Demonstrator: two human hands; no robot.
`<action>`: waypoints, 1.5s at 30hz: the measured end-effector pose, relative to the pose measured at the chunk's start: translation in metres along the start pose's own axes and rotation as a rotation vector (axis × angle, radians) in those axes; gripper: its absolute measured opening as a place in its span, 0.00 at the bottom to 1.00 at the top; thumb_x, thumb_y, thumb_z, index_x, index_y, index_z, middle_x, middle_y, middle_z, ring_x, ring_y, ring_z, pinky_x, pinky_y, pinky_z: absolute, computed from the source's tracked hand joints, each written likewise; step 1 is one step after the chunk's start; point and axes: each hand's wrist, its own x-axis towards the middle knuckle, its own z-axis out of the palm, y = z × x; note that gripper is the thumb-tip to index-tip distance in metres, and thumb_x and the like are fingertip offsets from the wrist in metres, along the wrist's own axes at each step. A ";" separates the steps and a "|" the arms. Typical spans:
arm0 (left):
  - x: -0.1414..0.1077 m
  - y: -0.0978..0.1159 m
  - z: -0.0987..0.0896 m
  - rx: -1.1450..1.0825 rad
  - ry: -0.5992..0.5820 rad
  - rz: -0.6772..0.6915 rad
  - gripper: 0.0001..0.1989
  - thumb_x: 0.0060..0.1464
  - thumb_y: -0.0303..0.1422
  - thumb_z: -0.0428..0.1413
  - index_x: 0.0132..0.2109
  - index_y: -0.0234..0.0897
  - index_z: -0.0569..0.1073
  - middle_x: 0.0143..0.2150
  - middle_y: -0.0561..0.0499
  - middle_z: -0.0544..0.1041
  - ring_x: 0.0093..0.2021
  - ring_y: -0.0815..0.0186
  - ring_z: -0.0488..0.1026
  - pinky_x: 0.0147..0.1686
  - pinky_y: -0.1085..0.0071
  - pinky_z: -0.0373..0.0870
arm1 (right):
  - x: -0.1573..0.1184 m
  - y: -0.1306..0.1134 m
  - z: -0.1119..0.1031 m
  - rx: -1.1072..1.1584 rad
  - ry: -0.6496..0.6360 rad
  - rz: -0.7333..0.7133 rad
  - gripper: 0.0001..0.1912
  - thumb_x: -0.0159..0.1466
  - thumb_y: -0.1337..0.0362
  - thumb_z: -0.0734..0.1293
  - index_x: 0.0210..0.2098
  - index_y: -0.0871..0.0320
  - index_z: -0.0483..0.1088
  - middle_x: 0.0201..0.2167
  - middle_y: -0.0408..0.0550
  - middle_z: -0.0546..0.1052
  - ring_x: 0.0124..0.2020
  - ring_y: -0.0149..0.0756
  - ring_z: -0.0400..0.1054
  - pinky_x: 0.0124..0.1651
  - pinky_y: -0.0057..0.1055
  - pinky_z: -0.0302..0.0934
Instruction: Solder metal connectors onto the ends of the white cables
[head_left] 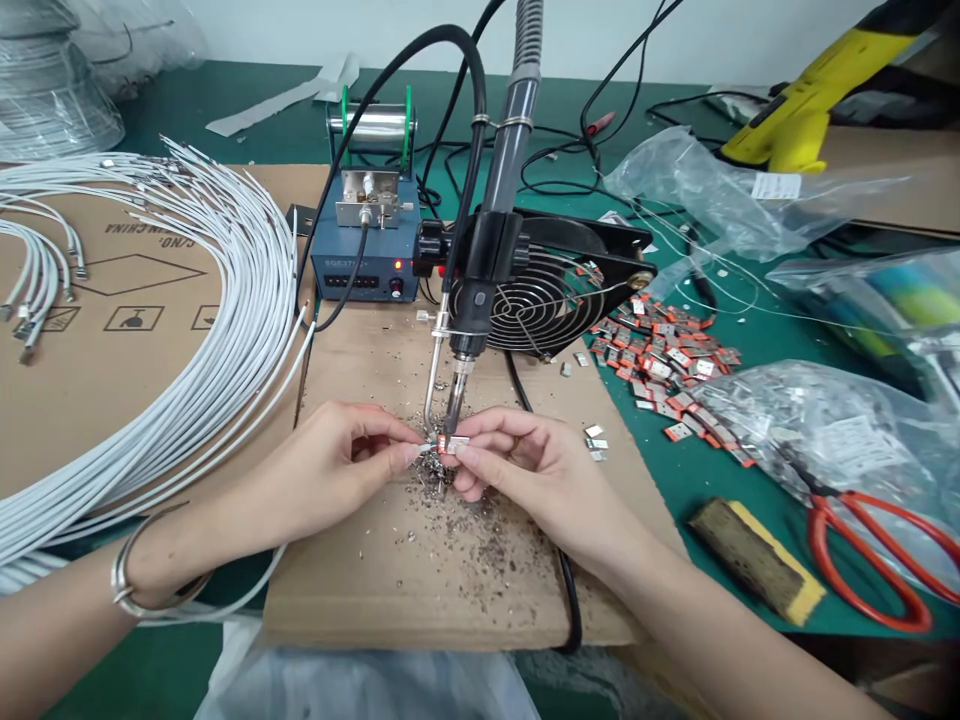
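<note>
Under the tip of the soldering iron, my left hand pinches the end of a white cable between thumb and fingers. My right hand holds a small orange and silver USB connector between thumb and forefinger. Cable end and connector meet just below the iron tip, beside a thin metal solder tube; whether they are joined cannot be made out. Solder crumbs lie on the cardboard beneath my hands.
A bundle of white cables curves along the left. Behind stand a blue solder feeder and a black fan. To the right are piled connectors, a plastic bag, a sponge and red-handled scissors.
</note>
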 end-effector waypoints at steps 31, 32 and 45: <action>-0.001 0.005 0.000 0.012 0.016 -0.009 0.09 0.53 0.31 0.53 0.35 0.35 0.78 0.29 0.52 0.77 0.25 0.71 0.65 0.23 0.76 0.59 | -0.002 -0.005 0.000 -0.056 0.021 -0.021 0.07 0.50 0.64 0.72 0.28 0.58 0.73 0.22 0.43 0.76 0.17 0.22 0.62 0.19 0.18 0.58; -0.001 0.005 0.000 0.014 0.014 -0.009 0.09 0.53 0.31 0.53 0.35 0.35 0.78 0.29 0.52 0.77 0.25 0.72 0.65 0.23 0.76 0.59 | -0.002 -0.005 0.000 -0.052 0.020 -0.023 0.06 0.51 0.64 0.72 0.28 0.58 0.73 0.22 0.43 0.76 0.17 0.22 0.62 0.19 0.18 0.58; 0.000 0.005 -0.001 0.032 0.012 0.004 0.09 0.53 0.31 0.53 0.35 0.35 0.78 0.30 0.52 0.77 0.25 0.71 0.65 0.23 0.76 0.59 | -0.003 -0.006 0.001 -0.077 0.033 -0.034 0.05 0.51 0.65 0.72 0.28 0.58 0.73 0.22 0.43 0.77 0.17 0.22 0.62 0.18 0.19 0.57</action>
